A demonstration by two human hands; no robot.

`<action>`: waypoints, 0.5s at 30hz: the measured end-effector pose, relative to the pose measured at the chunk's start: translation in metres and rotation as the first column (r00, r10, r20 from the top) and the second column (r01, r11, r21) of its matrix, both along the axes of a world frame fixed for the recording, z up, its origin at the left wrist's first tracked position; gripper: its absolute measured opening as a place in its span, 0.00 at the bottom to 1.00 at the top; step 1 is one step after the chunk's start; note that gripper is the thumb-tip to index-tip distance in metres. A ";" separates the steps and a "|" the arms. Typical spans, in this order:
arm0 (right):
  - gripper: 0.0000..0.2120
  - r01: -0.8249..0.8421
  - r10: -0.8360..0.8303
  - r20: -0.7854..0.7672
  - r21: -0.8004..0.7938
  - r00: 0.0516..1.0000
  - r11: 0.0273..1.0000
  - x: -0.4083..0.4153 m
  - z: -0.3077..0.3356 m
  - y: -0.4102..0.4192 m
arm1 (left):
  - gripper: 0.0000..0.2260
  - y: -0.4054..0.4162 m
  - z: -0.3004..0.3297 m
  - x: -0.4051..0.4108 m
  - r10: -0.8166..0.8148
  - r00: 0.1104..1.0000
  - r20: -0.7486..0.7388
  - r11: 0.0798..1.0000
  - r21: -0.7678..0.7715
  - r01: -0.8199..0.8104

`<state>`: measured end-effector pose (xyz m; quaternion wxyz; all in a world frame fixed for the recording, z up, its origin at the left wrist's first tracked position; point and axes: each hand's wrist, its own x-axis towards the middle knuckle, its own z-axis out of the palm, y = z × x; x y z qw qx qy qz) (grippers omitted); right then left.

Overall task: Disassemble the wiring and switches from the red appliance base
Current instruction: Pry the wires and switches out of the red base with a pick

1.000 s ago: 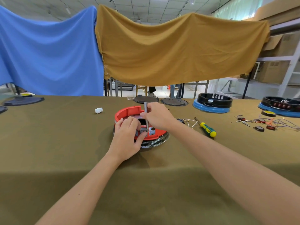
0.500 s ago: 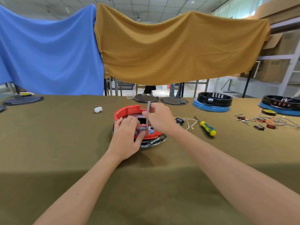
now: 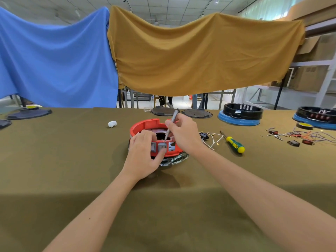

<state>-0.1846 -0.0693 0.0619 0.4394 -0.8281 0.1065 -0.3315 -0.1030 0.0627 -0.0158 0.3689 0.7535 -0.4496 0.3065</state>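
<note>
red appliance base (grey switches inside), left hand gripping its wall, right hand pinching thin tool

table cover: olive cloth, matt, fine weave, smooth with one fold line across the near part
red appliance base: red plastic, smooth, low sheen
underside ring: looks like bright metal, mirror-glossy
switches: grey plastic, matt
tool: slim grey shaft, metallic look, dull
screwdriver: green and yellow plastic handle, smooth; metal shank
far-right bases: glossy black plastic over matt blue rim
hanging drapes: blue and ochre cloth, matt, softly creased
white lump: crumpled, matt; material unclear
</note>
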 end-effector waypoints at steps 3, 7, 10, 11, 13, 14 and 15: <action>0.06 -0.071 0.073 0.050 -0.040 0.996 0.997 0.002 0.001 0.004 | 0.20 0.000 0.000 0.001 0.022 0.999 -0.027 1.000 0.019 -0.022; 0.06 -0.127 0.121 -0.039 -0.346 0.992 0.930 0.003 -0.006 0.010 | 0.20 0.000 0.001 0.000 0.063 0.998 -0.001 0.997 0.050 -0.063; 0.08 -0.120 0.096 -0.076 -0.468 0.992 0.875 0.004 -0.006 0.009 | 0.20 0.000 0.002 0.000 0.084 0.996 0.023 0.994 0.062 -0.085; 0.09 -0.114 0.078 -0.094 -0.480 0.992 0.870 0.005 -0.003 0.008 | 0.20 0.000 0.002 0.000 0.088 0.996 0.027 0.994 0.064 -0.089; 0.13 -0.116 0.042 -0.158 -0.492 0.987 0.863 0.008 0.005 0.008 | 0.21 0.000 0.003 0.001 0.091 0.995 0.032 0.993 0.078 -0.093; 0.15 -0.134 0.037 -0.202 -0.492 0.979 0.860 0.010 0.010 0.009 | 0.21 0.000 0.003 0.002 0.093 0.995 0.033 0.992 0.087 -0.096; 0.15 -0.158 0.039 -0.246 -0.489 0.968 0.858 0.013 0.015 0.010 | 0.22 0.000 0.003 0.002 0.094 0.995 0.032 0.991 0.093 -0.097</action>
